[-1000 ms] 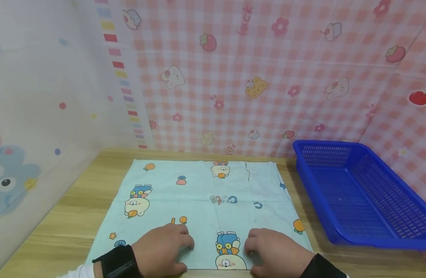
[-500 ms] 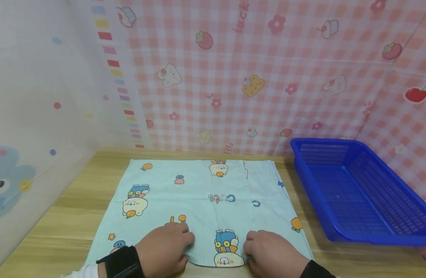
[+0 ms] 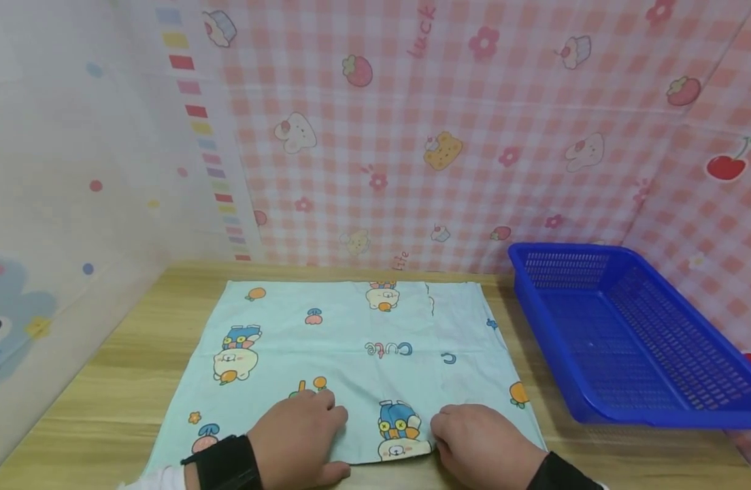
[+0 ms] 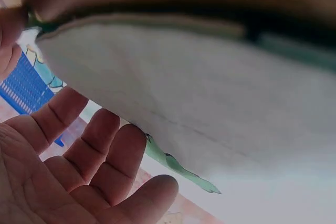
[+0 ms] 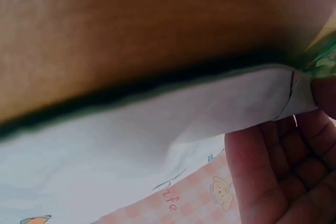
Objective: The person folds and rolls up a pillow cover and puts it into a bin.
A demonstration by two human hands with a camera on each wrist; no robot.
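A light blue cloth (image 3: 345, 330) printed with bears, fruit and the word "Cute" lies spread flat on the wooden table. At its near edge, my right hand (image 3: 488, 442) pinches the border between thumb and fingers, and that bit of edge is drawn up a little. My left hand (image 3: 298, 435) rests on the cloth to the left of the printed bear, its fingers loosely bent and the thumb apart from them. In the left wrist view, the fingertips (image 4: 131, 140) touch the cloth, with the thumb free. The right wrist view shows the cloth's edge (image 5: 286, 90) at the right fingers.
An open blue plastic basket (image 3: 632, 340) with perforated walls stands on the right of the table (image 3: 100, 367). Behind rises a pink checked curtain (image 3: 388, 116), and a white patterned one (image 3: 51, 170) hangs on the left. Each wrist wears a black band (image 3: 225, 463).
My right thumb and fingers have closed on the cloth's near edge, which has lifted and shifted slightly away from me. My left hand has moved slightly right. The view has shifted a little.
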